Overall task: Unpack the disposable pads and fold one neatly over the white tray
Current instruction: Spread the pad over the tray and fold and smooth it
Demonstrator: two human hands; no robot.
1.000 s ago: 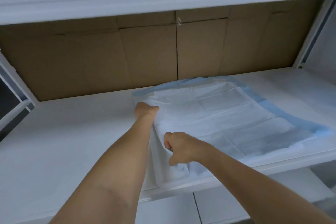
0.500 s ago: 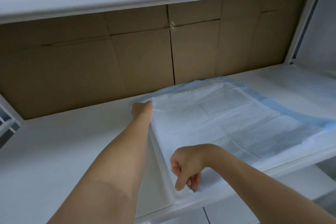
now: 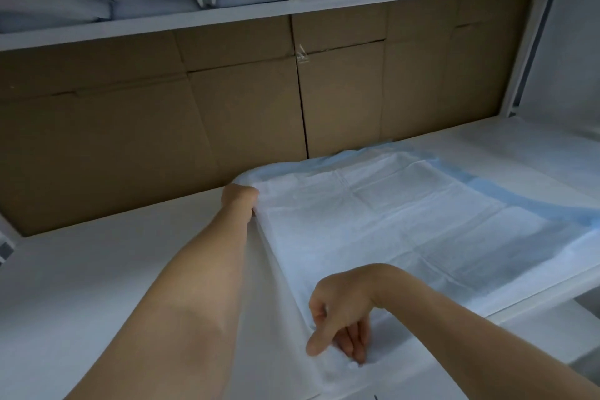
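Clearly the person was at the tucking stage: one disposable pad (image 3: 406, 224), white with a blue border along its far and right edges, lay spread over the white tray (image 3: 535, 305) on the shelf, its left side draped down over the tray's edge. The left hand (image 3: 240, 200) was stretched to the pad's far left corner; its fingers were curled under the material, gripping that corner, though I could not see the fingertips themselves. The right hand (image 3: 341, 318) worked at the near left corner, index finger pointing down and out, the other fingers (image 3: 355, 343) held together and pressing the sheet downward, not pinching it as far as I could tell.

To do this step well, I judged, both corners wanted drawing taut along the same edge, so the crease ran straight against the tray's side, and the surplus wanted smoothing under without dragging the blue border crooked on the far side.

By my count: one pad, one tray, two hands. Behind stood a wall of brown cardboard (image 3: 259, 114), and another shelf (image 3: 292, 3) ran overhead with pale blue folded material showing along it.
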